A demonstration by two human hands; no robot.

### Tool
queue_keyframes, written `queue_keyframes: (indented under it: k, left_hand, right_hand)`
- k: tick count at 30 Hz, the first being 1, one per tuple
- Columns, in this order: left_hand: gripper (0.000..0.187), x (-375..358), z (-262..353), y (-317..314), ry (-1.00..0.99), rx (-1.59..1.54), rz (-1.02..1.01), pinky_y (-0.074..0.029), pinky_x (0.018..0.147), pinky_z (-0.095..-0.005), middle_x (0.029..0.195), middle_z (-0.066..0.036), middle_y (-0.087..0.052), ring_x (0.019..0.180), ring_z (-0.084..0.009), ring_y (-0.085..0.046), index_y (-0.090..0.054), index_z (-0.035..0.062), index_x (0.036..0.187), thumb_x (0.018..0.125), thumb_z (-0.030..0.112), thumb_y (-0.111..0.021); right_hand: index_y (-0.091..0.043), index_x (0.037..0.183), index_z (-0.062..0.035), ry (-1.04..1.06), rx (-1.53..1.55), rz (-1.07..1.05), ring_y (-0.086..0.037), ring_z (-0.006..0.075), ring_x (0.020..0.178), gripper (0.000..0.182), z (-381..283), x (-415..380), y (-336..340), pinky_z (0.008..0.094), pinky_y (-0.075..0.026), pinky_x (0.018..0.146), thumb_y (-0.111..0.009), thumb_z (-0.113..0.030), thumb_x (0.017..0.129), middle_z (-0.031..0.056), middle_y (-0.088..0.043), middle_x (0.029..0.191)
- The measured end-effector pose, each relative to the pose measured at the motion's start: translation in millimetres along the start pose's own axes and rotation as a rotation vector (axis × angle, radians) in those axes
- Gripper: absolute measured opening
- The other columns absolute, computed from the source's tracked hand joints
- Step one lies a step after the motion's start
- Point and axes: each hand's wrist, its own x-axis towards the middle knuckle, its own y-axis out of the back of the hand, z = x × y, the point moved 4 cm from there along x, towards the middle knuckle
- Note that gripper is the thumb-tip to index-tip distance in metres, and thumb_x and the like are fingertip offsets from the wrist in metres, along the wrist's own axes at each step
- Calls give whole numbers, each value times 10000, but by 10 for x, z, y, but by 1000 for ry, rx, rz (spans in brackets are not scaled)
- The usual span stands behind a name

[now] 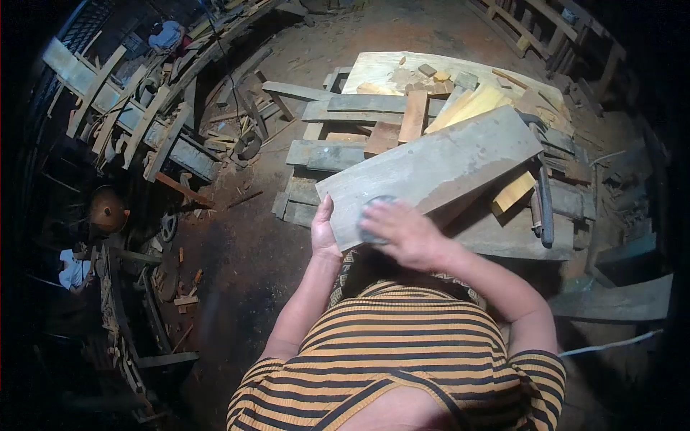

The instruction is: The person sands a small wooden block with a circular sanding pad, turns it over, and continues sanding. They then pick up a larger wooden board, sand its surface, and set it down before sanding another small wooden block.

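Note:
A long, wide wooden board lies tilted across the bench in front of me, pale grey with a browner patch along its near edge. My left hand grips the board's near left end, thumb on the top face and the other fingers hidden below. With my right hand I press a dark round pad flat on the board near that same end. The pad looks like a sanding disc; the hand covers part of it and is slightly blurred.
Beneath the board is a slatted wooden bench with wood offcuts and a pale plywood sheet. A dark clamp-like bar stands at the board's right end. Stacked timber and scraps fill the left; a person is at the back left.

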Motion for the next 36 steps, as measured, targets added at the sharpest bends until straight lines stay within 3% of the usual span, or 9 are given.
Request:
queue_keyframes:
  k: [4,8,14,21,23,26,27,30,36]
  left_hand:
    - [474,40,5,111,-34,-1,117,-427,952,-480,1253,-152,-530,1103,-333,-537,-462,56,1277,907,348,-520]
    - [461,46,-2,127,8,-77,62,-429,952,-477,1230,-153,-547,1097,-327,-544,-475,52,1265,908,338,-523]
    - [470,35,-7,112,-19,-33,80,-423,958,-474,1225,-149,-556,1096,-325,-546,-480,47,1265,903,343,-533]
    - [494,15,-14,17,8,-48,41,-406,982,-472,1277,-141,-520,1134,-319,-526,-446,51,1301,926,371,-479]
    - [507,40,-1,49,1,-56,18,-391,999,-471,1296,-142,-504,1158,-319,-508,-425,53,1320,934,380,-457]
    - [510,16,7,-10,-13,-12,22,-390,995,-477,1287,-143,-509,1162,-323,-500,-428,52,1318,928,379,-470]
    - [510,30,0,-15,-9,-14,13,-390,995,-477,1287,-143,-509,1162,-323,-500,-428,52,1318,928,379,-470]
    - [517,29,31,54,-70,61,104,-407,969,-477,1277,-144,-517,1130,-328,-518,-461,47,1292,908,391,-509]
    - [457,80,51,119,-26,10,35,-404,977,-474,1254,-130,-545,1124,-317,-529,-505,49,1253,918,358,-496]
  right_hand:
    - [-581,1064,-41,-382,-45,71,-496,348,1112,299,1116,-232,673,416,-373,978,-533,-119,780,165,-570,1129]
    - [-521,1245,-44,-823,-367,296,-393,296,1276,381,2721,-970,1225,375,-282,1077,-419,-184,905,170,-482,1315]
    - [-551,1161,-49,-1045,-273,440,-494,366,1112,325,2872,-745,1130,449,-386,936,-427,-192,897,206,-549,1148]
    - [-557,1075,-53,-253,-42,-23,-497,348,1084,259,758,607,-180,433,-381,945,-466,-201,883,177,-551,1109]
    - [-557,1068,-59,13,-108,305,-495,345,1088,260,250,505,-268,440,-390,928,-481,-217,876,157,-551,1113]
    - [-557,1063,-61,64,5,73,-498,343,1072,268,359,423,47,444,-396,916,-508,-227,859,147,-547,1113]
    - [-558,1063,-50,-114,-30,-194,-503,345,1050,273,625,438,190,429,-397,921,-520,-193,833,163,-551,1084]
    - [-576,1037,-30,-470,27,242,-514,342,1025,264,1786,-7,681,415,-401,915,-500,-143,811,163,-565,1075]
    - [-543,1235,-81,-999,-372,325,-431,315,1236,390,2688,-761,1384,392,-299,1061,-484,-237,882,159,-465,1336]
